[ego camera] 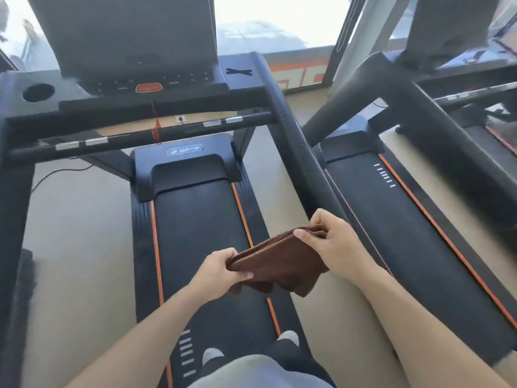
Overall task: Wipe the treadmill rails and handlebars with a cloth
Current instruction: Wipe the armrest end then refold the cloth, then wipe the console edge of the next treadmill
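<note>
Grey shorts (251, 371) and two light shoe tips (212, 355) sit at the bottom edge, with the person standing on the black treadmill belt (195, 242), which has orange stripes along each side. Both bare forearms reach forward over the belt. Between the hands hangs a folded brown cloth (282, 261), held in the air above the belt's right orange stripe and touching no part of the machine.

The left hand (221, 271) has its grip closed on the cloth's lower left corner, thumb on top and fingers curled beneath. The right hand (330, 239) pinches the upper right corner, thumb pressed across the folded edge. The cloth spans the gap between the two grips, its loose lower layers drooping below the right wrist.

Just beyond the right hand runs the black right handrail (296, 141), rising toward the console (131, 51). A front crossbar (140, 135) with silver sensor plates lies well ahead of the cloth. A second treadmill (397, 219) stands to the right.
</note>
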Action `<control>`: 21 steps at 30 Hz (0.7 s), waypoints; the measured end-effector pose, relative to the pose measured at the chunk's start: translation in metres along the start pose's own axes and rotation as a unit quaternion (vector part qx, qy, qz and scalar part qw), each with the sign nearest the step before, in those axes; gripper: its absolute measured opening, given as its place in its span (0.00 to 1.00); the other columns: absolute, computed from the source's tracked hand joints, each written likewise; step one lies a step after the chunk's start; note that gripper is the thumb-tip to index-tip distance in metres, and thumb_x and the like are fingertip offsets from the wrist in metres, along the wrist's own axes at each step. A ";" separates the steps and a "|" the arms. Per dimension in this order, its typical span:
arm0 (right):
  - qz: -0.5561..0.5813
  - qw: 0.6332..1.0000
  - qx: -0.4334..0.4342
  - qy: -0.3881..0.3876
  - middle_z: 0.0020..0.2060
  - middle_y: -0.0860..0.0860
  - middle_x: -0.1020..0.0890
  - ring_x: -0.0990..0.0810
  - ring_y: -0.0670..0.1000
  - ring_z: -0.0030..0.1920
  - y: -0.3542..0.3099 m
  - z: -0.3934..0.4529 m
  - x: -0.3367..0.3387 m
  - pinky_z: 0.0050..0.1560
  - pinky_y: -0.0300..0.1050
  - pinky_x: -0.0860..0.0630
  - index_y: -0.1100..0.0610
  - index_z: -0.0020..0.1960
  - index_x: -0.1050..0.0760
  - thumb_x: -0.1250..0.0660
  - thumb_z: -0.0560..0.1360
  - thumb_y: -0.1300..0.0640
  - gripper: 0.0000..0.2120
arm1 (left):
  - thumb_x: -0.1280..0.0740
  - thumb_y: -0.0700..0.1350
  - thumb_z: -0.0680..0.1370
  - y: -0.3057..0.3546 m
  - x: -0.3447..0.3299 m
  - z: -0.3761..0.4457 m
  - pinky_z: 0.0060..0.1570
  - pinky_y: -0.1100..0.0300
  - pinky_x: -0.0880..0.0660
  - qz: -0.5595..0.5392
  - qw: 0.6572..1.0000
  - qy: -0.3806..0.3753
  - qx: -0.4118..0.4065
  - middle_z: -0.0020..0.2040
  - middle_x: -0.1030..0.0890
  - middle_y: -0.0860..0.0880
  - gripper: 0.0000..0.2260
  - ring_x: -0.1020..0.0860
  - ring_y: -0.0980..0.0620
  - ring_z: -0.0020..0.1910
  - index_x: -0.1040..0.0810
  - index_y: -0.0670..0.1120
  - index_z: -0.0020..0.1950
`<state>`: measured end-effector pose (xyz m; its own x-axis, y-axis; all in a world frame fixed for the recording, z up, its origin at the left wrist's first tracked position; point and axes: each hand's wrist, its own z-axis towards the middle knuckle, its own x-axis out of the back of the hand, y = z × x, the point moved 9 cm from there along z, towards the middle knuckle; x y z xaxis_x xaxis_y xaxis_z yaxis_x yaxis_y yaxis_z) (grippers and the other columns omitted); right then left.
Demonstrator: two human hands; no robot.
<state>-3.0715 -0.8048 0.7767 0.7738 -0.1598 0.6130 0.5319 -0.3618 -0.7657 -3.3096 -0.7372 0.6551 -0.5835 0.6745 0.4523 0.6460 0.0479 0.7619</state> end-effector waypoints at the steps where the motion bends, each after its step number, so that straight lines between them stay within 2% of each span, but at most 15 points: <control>1: -0.005 1.000 -0.011 0.010 0.30 0.49 0.27 0.29 0.45 0.32 0.010 -0.002 0.014 0.34 0.44 0.30 0.54 0.39 0.33 0.27 0.78 0.47 0.19 | 0.21 0.48 0.69 0.012 -0.006 0.005 0.31 0.61 0.26 -0.012 1.000 -0.021 0.000 0.31 0.18 0.51 0.14 0.21 0.54 0.28 0.25 0.47 0.40; 3: -0.018 0.999 -0.034 0.014 0.29 0.48 0.28 0.29 0.47 0.32 0.031 -0.006 0.040 0.36 0.46 0.31 0.55 0.38 0.33 0.29 0.79 0.45 0.20 | 0.20 0.48 0.69 0.032 -0.018 0.017 0.31 0.60 0.26 -0.008 0.999 -0.047 -0.001 0.31 0.19 0.50 0.15 0.22 0.53 0.29 0.25 0.47 0.40; 6: -0.077 0.995 -0.068 -0.013 0.32 0.49 0.21 0.23 0.49 0.35 0.063 -0.014 0.078 0.37 0.47 0.27 0.55 0.40 0.30 0.32 0.79 0.41 0.20 | 0.21 0.52 0.69 0.056 -0.038 0.036 0.40 0.59 0.22 0.053 0.995 -0.085 -0.003 0.38 0.16 0.56 0.12 0.18 0.57 0.37 0.21 0.51 0.43; 9: -0.106 0.991 -0.080 -0.007 0.29 0.47 0.24 0.27 0.45 0.31 0.081 -0.016 0.124 0.35 0.44 0.31 0.54 0.38 0.32 0.31 0.79 0.42 0.20 | 0.23 0.52 0.72 0.079 -0.062 0.046 0.44 0.56 0.19 0.077 0.984 -0.158 0.002 0.44 0.14 0.57 0.08 0.16 0.55 0.45 0.19 0.54 0.47; 11: -0.116 0.989 -0.084 0.026 0.28 0.45 0.25 0.27 0.45 0.31 0.088 -0.011 0.161 0.34 0.43 0.34 0.53 0.38 0.32 0.30 0.79 0.43 0.20 | 0.23 0.50 0.72 0.106 -0.073 0.053 0.47 0.56 0.20 0.033 0.984 -0.176 0.000 0.46 0.14 0.54 0.08 0.16 0.54 0.45 0.18 0.53 0.48; 12: -0.121 0.988 -0.082 0.048 0.29 0.46 0.23 0.25 0.46 0.33 0.092 -0.006 0.177 0.34 0.44 0.33 0.54 0.38 0.32 0.29 0.78 0.43 0.19 | 0.22 0.49 0.71 0.120 -0.077 0.056 0.49 0.54 0.21 -0.027 0.985 -0.171 -0.001 0.46 0.13 0.52 0.09 0.16 0.52 0.45 0.18 0.51 0.48; 14: -0.094 0.986 -0.071 0.114 0.35 0.48 0.20 0.21 0.51 0.40 0.096 0.012 0.202 0.37 0.46 0.30 0.53 0.42 0.29 0.27 0.77 0.43 0.17 | 0.21 0.48 0.69 0.140 -0.072 0.068 0.53 0.50 0.22 -0.145 0.983 -0.110 0.002 0.48 0.13 0.48 0.11 0.15 0.48 0.47 0.17 0.51 0.49; 15: -0.068 0.983 -0.071 0.154 0.42 0.49 0.17 0.20 0.53 0.47 0.100 0.022 0.208 0.43 0.46 0.27 0.52 0.47 0.26 0.26 0.76 0.42 0.15 | 0.20 0.49 0.69 0.143 -0.065 0.076 0.53 0.51 0.22 -0.158 0.986 -0.046 0.012 0.50 0.14 0.50 0.13 0.16 0.48 0.50 0.17 0.53 0.52; 16: -0.070 0.977 -0.075 0.186 0.54 0.50 0.18 0.21 0.54 0.57 0.104 0.033 0.209 0.54 0.48 0.26 0.51 0.57 0.25 0.25 0.74 0.41 0.19 | 0.20 0.50 0.70 0.142 -0.057 0.083 0.53 0.54 0.23 -0.137 0.990 0.033 0.028 0.53 0.15 0.52 0.18 0.18 0.49 0.53 0.19 0.55 0.57; 17: -0.101 0.973 -0.075 0.195 0.66 0.52 0.23 0.27 0.55 0.67 0.106 0.043 0.203 0.66 0.50 0.30 0.50 0.68 0.28 0.24 0.73 0.39 0.30 | 0.21 0.52 0.70 0.138 -0.049 0.086 0.54 0.56 0.25 -0.112 0.985 0.116 0.054 0.57 0.18 0.54 0.24 0.20 0.51 0.56 0.23 0.57 0.63; 18: -0.123 0.975 -0.083 0.168 0.74 0.53 0.30 0.34 0.56 0.74 0.112 0.056 0.188 0.74 0.53 0.36 0.50 0.77 0.35 0.26 0.73 0.36 0.39 | 0.22 0.54 0.71 0.132 -0.044 0.086 0.58 0.56 0.27 -0.109 0.974 0.179 0.085 0.61 0.21 0.54 0.30 0.22 0.51 0.60 0.29 0.56 0.70; 19: -0.120 0.981 -0.104 0.114 0.79 0.52 0.36 0.39 0.56 0.78 0.123 0.065 0.165 0.77 0.55 0.40 0.50 0.82 0.41 0.28 0.73 0.33 0.45 | 0.24 0.55 0.73 0.125 -0.046 0.085 0.62 0.54 0.28 -0.126 0.963 0.209 0.117 0.66 0.24 0.52 0.34 0.25 0.50 0.65 0.34 0.55 0.75; 21: -0.074 0.980 -0.179 -0.033 0.82 0.49 0.40 0.40 0.55 0.80 0.152 0.067 0.101 0.79 0.57 0.40 0.47 0.84 0.49 0.32 0.70 0.25 0.53 | 0.29 0.56 0.77 0.115 -0.063 0.085 0.65 0.54 0.30 -0.150 0.958 0.192 0.152 0.72 0.28 0.51 0.32 0.28 0.49 0.69 0.37 0.52 0.78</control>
<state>-2.8894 -0.8142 0.7091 0.7237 -0.0259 0.6896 0.4940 -0.6784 -0.5439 -3.1564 -0.7113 0.6746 -0.8661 0.2787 0.4149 0.4994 0.4486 0.7412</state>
